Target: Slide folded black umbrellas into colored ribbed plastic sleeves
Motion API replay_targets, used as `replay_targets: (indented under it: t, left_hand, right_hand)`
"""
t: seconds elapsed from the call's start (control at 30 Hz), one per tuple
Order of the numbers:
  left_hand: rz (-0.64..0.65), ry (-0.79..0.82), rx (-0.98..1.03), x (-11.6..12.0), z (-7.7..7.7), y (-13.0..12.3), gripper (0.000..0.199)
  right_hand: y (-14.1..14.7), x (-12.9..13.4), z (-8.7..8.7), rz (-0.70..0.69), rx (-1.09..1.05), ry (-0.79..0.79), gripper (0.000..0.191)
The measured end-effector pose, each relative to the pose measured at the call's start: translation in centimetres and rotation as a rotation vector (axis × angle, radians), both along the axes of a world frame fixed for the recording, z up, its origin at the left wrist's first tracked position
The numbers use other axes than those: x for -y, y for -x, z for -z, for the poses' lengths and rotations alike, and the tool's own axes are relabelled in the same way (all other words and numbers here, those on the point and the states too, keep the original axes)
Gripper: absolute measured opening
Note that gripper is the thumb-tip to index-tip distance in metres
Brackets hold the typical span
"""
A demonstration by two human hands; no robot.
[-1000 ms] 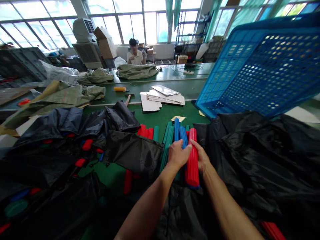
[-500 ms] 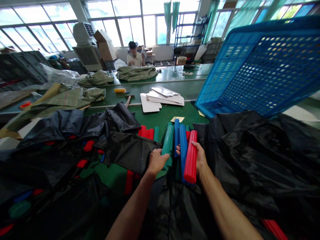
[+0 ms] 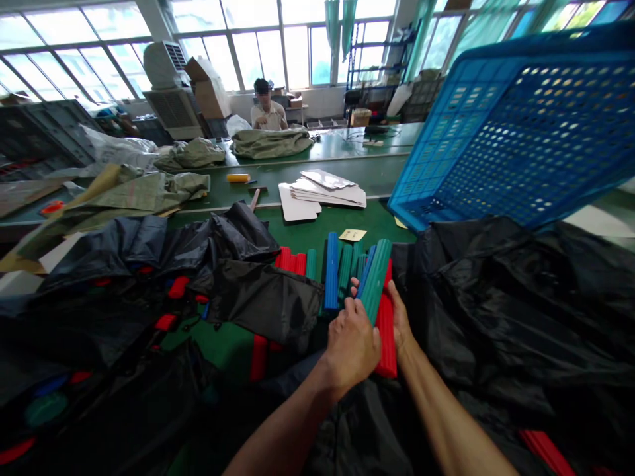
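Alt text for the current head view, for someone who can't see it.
Bare hands gather ridged rods: the left hand grips a green rod beside a red rod in the right hand. More rods lie on a green table between heaps of black fabric, with a tilted blue crate at right.

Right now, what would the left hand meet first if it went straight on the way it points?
Most likely the red rod in the right hand, just beyond the green rod that the left hand grips; depth there is hard to judge.
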State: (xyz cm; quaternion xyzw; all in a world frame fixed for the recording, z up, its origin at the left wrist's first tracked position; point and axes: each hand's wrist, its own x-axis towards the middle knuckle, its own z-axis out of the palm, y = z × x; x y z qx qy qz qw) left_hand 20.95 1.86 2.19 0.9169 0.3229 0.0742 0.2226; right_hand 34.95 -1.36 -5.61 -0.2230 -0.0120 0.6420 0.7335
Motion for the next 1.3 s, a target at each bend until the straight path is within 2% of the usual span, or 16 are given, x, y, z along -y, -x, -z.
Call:
replay_targets:
  t: [0.17, 0.37, 0.53, 0.6, 0.67, 0.73, 0.8, 0.83, 0.93, 1.0, 1.1, 1.2, 1.3]
  left_hand:
    - [0.037, -0.191, -0.100, 1.1, -0.4, 0.0, 0.053]
    - [0.096, -0.272, -0.094, 3.2, -0.9, 0.7, 0.037]
    - [0.099, -0.156, 0.002, 3.7, -2.2, 1.3, 0.040]
    - [0.141, -0.055, 0.106, 2.6, -2.9, 1.9, 0.041]
    - [0.112, 0.020, 0.212, 0.8, -2.9, 2.7, 0.036]
    - [-0.049, 0.016, 0.224, -1.5, -1.6, 3.5, 0.032]
    - [-0.232, -0.047, 0.087, -3.4, 0.9, 4.4, 0.028]
    - [-0.280, -0.081, -0.018, -4.2, 2.5, 4.8, 0.027]
    - [-0.291, -0.150, -0.278, -5.4, 6.9, 6.1, 0.036]
    - [-0.264, -0.171, -0.328, -5.6, 8.8, 6.9, 0.033]
    - [-0.233, -0.162, -0.300, -5.7, 9.7, 7.9, 0.021]
    - [-0.269, -0.080, -0.286, -6.3, 9.3, 8.3, 0.023]
    - [-0.375, 0.102, -0.248, -7.9, 8.5, 8.8, 0.020]
  right_hand:
    - [0.0, 0.4, 0.5, -0.063, 0.004, 0.030, 0.052]
    - [0.9, 0.7, 0.1, 0.030, 0.052, -0.058, 0.056]
    - [1.4, 1.2, -1.2, -0.008, 0.094, -0.034, 0.063]
    - [1.4, 1.3, -1.6, -0.043, 0.105, 0.006, 0.065]
    - [1.4, 1.4, -1.8, -0.044, 0.100, 0.034, 0.066]
    - [1.4, 1.4, -1.9, -0.018, 0.096, 0.044, 0.064]
    - [1.5, 1.3, -1.8, -0.010, 0.101, 0.028, 0.062]
    - [1.6, 1.3, -1.6, -0.008, 0.106, 0.013, 0.063]
    - [2.0, 1.3, -1.0, -0.041, 0.110, -0.012, 0.066]
    - [2.4, 1.3, -0.6, -0.067, 0.111, -0.013, 0.067]
    - [3.0, 1.3, -0.3, -0.106, 0.104, -0.007, 0.066]
    - [3.5, 1.2, -0.4, -0.138, 0.117, 0.020, 0.063]
    - [3.8, 1.3, -0.4, -0.166, 0.138, 0.029, 0.062]
